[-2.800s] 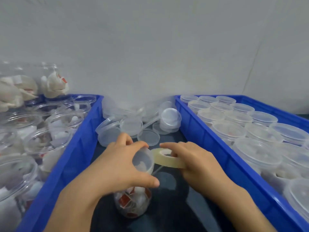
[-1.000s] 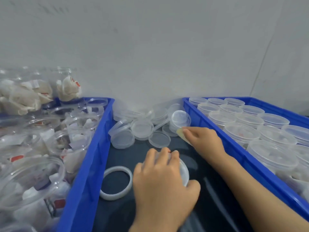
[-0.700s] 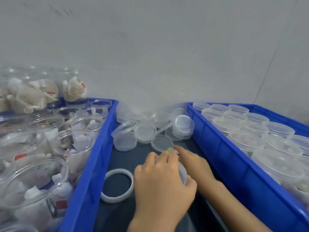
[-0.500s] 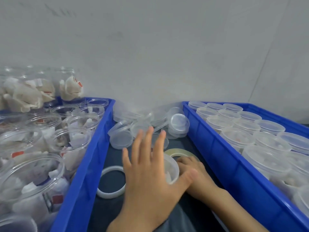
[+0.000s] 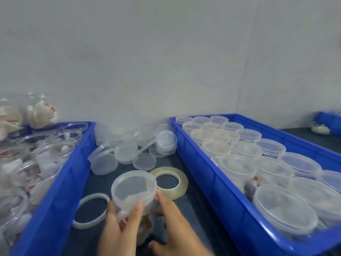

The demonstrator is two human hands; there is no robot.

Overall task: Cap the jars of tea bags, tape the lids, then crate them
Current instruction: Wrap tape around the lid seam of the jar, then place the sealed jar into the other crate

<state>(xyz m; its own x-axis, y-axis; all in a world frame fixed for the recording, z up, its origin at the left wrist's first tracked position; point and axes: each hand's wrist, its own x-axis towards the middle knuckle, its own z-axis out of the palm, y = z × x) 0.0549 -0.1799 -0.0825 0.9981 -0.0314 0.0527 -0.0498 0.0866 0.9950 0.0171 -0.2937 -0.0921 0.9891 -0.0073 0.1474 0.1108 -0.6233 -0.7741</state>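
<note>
A clear jar of tea bags (image 5: 133, 189) with its translucent lid on stands low in the middle, between two blue crates. My left hand (image 5: 118, 231) grips the jar's near left side, fingers reaching up to the lid. My right hand (image 5: 175, 226) holds the jar's right side, index finger just under the lid and thumb near the base. A yellowish tape roll (image 5: 181, 183) lies flat on the dark table right behind the jar, with neither hand on it. The right crate (image 5: 212, 185) holds several capped jars.
The left crate (image 5: 60, 182) is full of open jars of tea bags. A pile of loose lids (image 5: 127, 151) lies at the back between the crates. A thin white ring (image 5: 81, 223) lies left of the jar. Another blue crate (image 5: 328, 120) shows far right.
My right hand has let go of the tape roll, which now lies behind the jar, and has come to the jar's side. My left hand has dropped from the lid to the jar's body.
</note>
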